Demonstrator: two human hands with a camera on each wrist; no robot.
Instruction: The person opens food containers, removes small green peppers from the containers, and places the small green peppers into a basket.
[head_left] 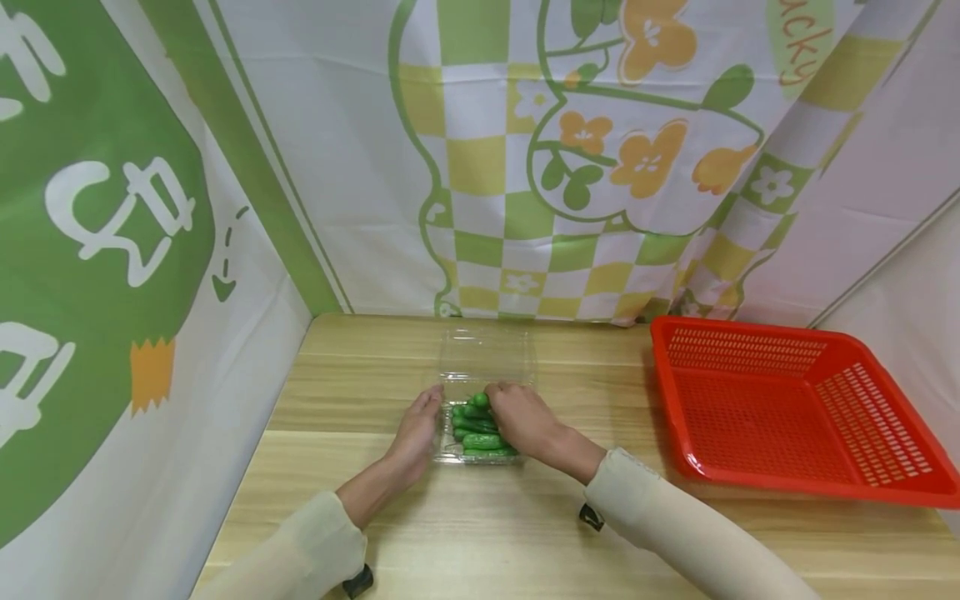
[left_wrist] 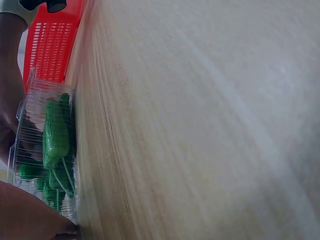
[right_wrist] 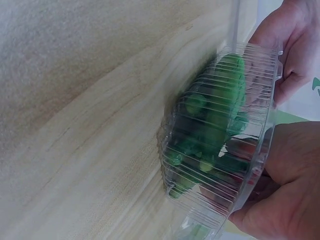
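A clear plastic clamshell box (head_left: 450, 457) lies on the table with its lid (head_left: 487, 354) folded back, away from me. Inside are several small green cucumbers (head_left: 482, 442), some with thin stems in the left wrist view. My left hand (head_left: 415, 433) holds the box at its left side; through the ribbed wall in the right wrist view, part of this hand (right_wrist: 290, 45) shows at the rim. Over the right side, my right hand (head_left: 525, 421) reaches in with curled fingers, gripping a cucumber whose round end (head_left: 481, 401) pokes out. Its fingertips are mostly hidden.
On the right of the wooden table (head_left: 360, 375) stands a red perforated plastic basket (head_left: 750, 479). A patterned cloth (head_left: 487, 208) hangs behind the table, and a green and white sheet (head_left: 247, 375) covers the left side.
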